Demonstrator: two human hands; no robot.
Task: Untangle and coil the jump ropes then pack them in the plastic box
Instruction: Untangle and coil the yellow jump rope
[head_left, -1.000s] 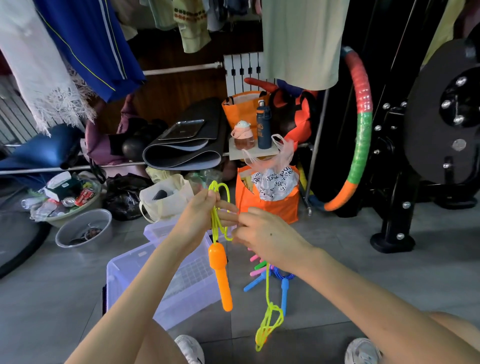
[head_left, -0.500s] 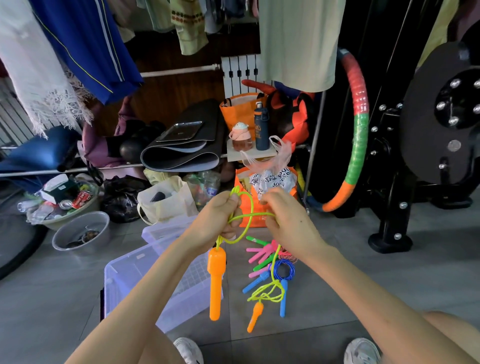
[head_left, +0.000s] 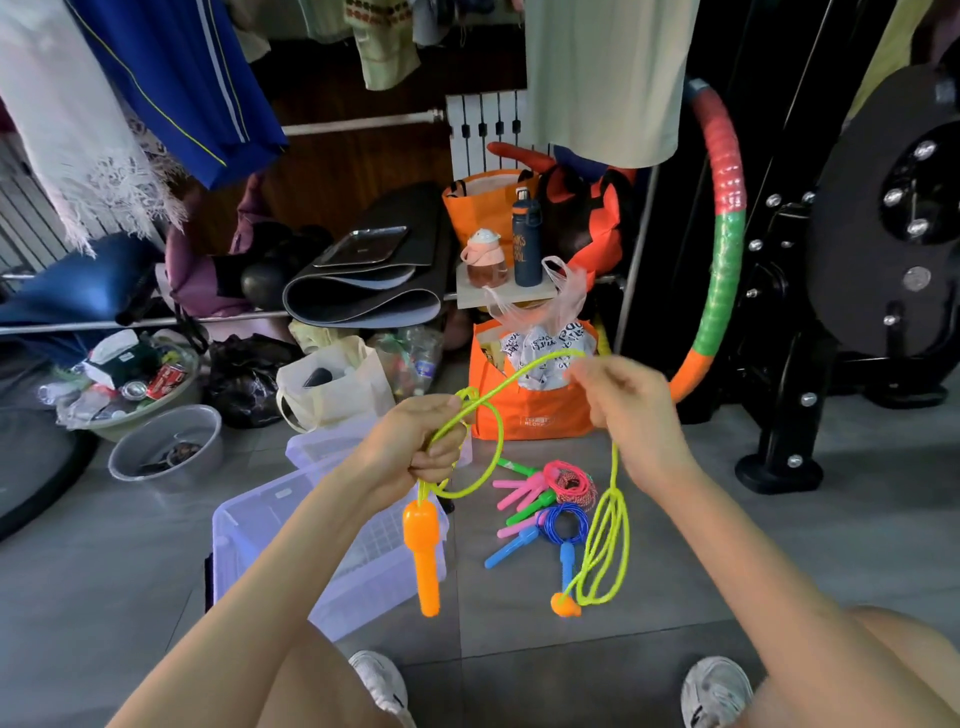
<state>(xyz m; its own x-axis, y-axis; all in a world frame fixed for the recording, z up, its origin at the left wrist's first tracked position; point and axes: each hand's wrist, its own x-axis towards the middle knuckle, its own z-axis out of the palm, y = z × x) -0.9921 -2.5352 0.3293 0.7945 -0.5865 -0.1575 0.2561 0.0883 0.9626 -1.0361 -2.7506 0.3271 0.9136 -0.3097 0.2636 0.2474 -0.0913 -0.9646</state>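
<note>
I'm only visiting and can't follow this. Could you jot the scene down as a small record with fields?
Left hand: grips loops of the yellow-green jump rope
First orange handle: hangs below left hand
Right hand: pinches the rope's cord, raised
Second orange handle: hangs at the loose end
Plastic box: on floor, below left forearm
Pink rope, blue rope: on floor beside box

Yellow-green jump rope (head_left: 519, 372) held in the air; the other ropes and the plastic box (head_left: 260, 525) are on the floor.
Its cord runs taut from the left hand (head_left: 421, 441), which grips a loose loop, to the pinching right hand (head_left: 634, 410). One orange handle (head_left: 422, 556) hangs below the left hand, the other (head_left: 565, 605) dangles lower on a slack loop. A coiled pink rope (head_left: 570, 480) and blue rope (head_left: 563, 522) lie heaped just right of the open, translucent lilac box.
</note>
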